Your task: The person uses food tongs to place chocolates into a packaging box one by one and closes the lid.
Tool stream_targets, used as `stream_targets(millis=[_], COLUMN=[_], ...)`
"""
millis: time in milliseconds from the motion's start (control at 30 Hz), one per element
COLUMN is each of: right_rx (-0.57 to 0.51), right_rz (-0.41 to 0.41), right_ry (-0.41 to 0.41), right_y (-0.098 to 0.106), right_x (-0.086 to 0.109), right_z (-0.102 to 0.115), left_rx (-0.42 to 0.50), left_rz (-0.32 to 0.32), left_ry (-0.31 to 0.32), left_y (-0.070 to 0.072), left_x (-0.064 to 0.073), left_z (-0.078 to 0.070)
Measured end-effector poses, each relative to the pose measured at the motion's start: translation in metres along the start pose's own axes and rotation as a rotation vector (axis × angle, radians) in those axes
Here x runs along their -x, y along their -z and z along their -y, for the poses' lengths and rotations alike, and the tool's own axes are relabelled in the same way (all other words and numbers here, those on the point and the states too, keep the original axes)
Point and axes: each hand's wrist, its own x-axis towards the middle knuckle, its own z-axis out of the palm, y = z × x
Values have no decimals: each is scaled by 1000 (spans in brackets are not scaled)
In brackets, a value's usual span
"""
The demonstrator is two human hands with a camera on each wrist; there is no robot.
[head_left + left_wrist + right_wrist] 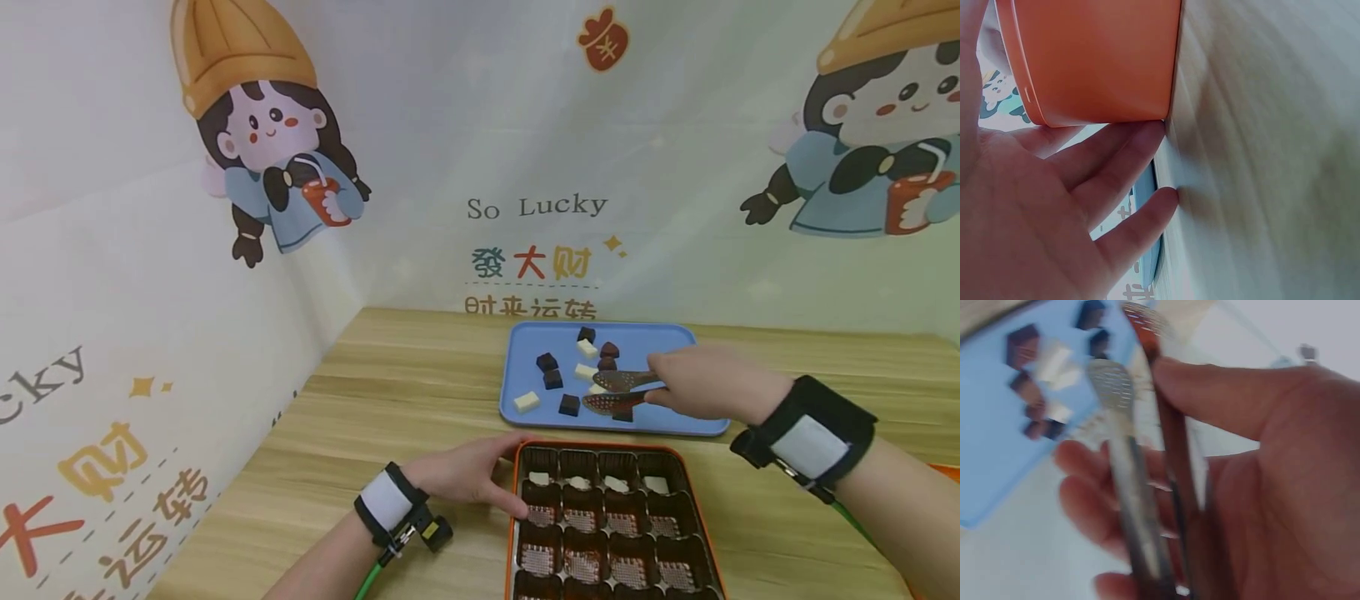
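Note:
My right hand (701,383) holds metal tongs (617,403) with perforated tips over the blue tray (708,425). In the right wrist view the tong tips stand apart, nothing visible between them. Several dark chocolate pieces (569,406) and white chocolate pieces (527,402) lie scattered on that tray. Nearer to me stands an orange box (1097,62) with a dark plastic divided insert (603,500). Its farthest row of compartments contains white pieces (656,484). My left hand (468,475) grips the box's far left corner, thumb at the left side and fingers around the far side.
Both containers stand on a wood-grain table (420,375), the blue tray beyond the box. A printed curtain (420,150) hangs behind and to the left. Part of an orange object (947,473) shows at the right edge, partly behind my right forearm.

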Motion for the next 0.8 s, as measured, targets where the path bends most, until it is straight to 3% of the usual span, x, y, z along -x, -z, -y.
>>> stream_targets(millis=[133, 300, 800], right_rx=[-48, -54, 55], right_rz=[17, 9, -15], right_ry=[11, 33, 49], right_y=[-14, -20, -27], right_x=[-23, -39, -51], right_z=[-3, -4, 6], left_rx=[9, 16, 16], left_rz=[-2, 8, 2], left_ry=[17, -4, -18], left_y=[0, 0, 0], left_x=[1, 0, 0], left_z=[1, 1, 3])
